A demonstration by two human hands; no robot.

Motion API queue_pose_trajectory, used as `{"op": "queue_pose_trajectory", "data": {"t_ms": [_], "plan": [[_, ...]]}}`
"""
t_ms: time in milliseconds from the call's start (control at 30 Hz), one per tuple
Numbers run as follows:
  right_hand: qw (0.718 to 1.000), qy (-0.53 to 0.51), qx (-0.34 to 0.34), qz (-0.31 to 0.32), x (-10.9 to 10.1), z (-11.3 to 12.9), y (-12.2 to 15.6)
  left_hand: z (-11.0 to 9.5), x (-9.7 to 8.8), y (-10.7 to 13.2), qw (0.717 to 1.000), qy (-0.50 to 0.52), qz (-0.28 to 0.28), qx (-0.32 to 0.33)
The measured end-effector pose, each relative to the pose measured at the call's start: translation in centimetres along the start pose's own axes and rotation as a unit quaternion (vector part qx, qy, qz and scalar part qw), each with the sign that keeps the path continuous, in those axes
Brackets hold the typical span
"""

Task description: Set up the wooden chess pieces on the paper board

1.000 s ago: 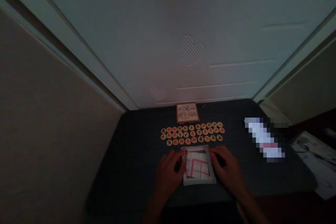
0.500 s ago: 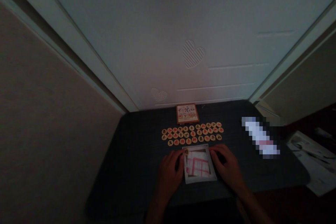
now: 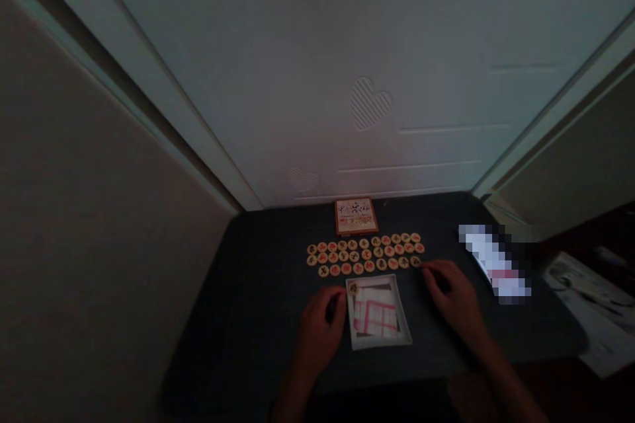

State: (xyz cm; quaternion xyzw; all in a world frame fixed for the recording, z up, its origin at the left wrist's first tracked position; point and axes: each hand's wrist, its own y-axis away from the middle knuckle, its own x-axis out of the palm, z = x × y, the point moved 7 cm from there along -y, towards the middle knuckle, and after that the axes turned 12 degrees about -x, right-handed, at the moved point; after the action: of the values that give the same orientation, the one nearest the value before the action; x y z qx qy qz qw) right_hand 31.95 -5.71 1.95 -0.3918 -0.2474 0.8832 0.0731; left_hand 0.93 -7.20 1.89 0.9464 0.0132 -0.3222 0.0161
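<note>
Several round wooden game discs (image 3: 366,254) with red and black characters lie in three rows on the dark table, and they look like Chinese chess pieces. Nearer me is a white-edged tray (image 3: 380,312) holding a sheet with a red grid. One disc (image 3: 353,288) sits at its far left corner. My left hand (image 3: 320,325) rests against the tray's left edge, holding nothing. My right hand (image 3: 451,294) lies open on the table to the right of the tray, its fingertips close to the end disc (image 3: 415,262) of the nearest row.
A small illustrated card or box (image 3: 356,216) stands behind the discs at the table's far edge. To the right lies a pixelated, blurred object (image 3: 493,261). Printed papers (image 3: 590,304) lie beyond the table's right edge. A white door (image 3: 317,79) rises behind the table.
My right hand has moved off the tray's right edge, up and to the right, towards the end of the disc rows. My left hand has hardly moved.
</note>
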Motion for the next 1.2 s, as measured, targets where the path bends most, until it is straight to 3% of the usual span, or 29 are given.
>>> {"op": "queue_pose_trajectory", "data": {"t_ms": [133, 300, 400, 567, 733, 1000, 1200], "plan": [[1.000, 0.012, 0.003, 0.010, 0.5, -0.4, 0.2, 0.3, -2.5, -1.3, 1.000, 0.005, -0.005, -0.007], [1.000, 0.006, -0.003, 0.013, 0.8, -0.2, 0.3, 1.7, -7.2, -4.7, 0.997, -0.063, -0.054, 0.005], [1.000, 0.008, -0.001, 0.013, 0.8, -0.3, 0.3, 2.2, -8.3, -6.2, 0.993, -0.092, -0.076, 0.017], [1.000, 0.010, 0.011, 0.009, 0.7, -0.4, 0.3, 1.2, -6.5, -5.1, 0.992, -0.095, -0.077, 0.032], [1.000, 0.005, 0.017, 0.011, 0.7, -0.4, 0.2, -1.6, -3.7, -3.8, 0.992, -0.098, 0.003, 0.075], [1.000, -0.008, 0.016, -0.007, 0.6, -0.5, 0.2, -6.0, -0.5, -8.8, 0.947, -0.260, 0.112, 0.153], [1.000, -0.014, 0.018, -0.008, 0.6, -0.6, 0.3, -7.1, 1.5, -9.6, 0.919, -0.334, 0.148, 0.145]]}}
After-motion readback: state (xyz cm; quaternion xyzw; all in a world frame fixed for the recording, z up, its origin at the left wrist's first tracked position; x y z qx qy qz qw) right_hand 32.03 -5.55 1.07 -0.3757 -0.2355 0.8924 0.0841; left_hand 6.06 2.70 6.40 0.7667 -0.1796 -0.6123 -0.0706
